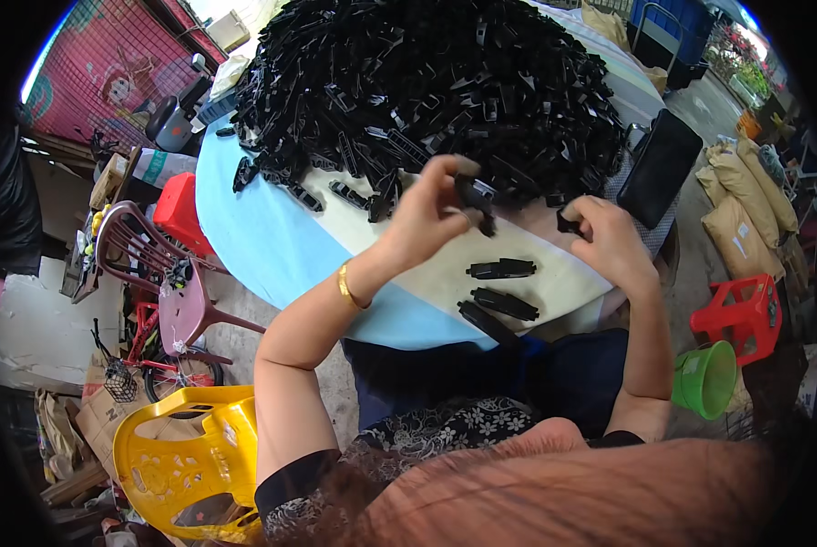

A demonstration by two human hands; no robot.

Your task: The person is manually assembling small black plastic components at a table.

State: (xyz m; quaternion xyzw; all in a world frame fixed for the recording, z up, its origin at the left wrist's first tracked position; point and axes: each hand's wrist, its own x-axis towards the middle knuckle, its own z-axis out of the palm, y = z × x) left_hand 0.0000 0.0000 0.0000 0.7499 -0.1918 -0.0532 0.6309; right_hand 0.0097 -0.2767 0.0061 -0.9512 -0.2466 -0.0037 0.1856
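Note:
A large heap of black plastic parts [426, 82] covers the far side of the round table. At its near edge my left hand [422, 219] is curled, thumb and fingertips closed around a black plastic part [475, 194]. To the right, my right hand [611, 242] pinches a small dark piece [568, 223], mostly hidden by the fingers. Between my forearms lie several long black parts: one [501, 268] apart from the others, a second [505, 304] nearer me, and another [487, 323] slanting by the table edge.
A striped cloth [244, 232] covers the table. A black oblong case [661, 169] rests at its right edge. Left stand a pink chair [185, 305] and a yellow chair [185, 456]; right, a red stool [744, 319], a green bucket [704, 381] and brown sacks [741, 214].

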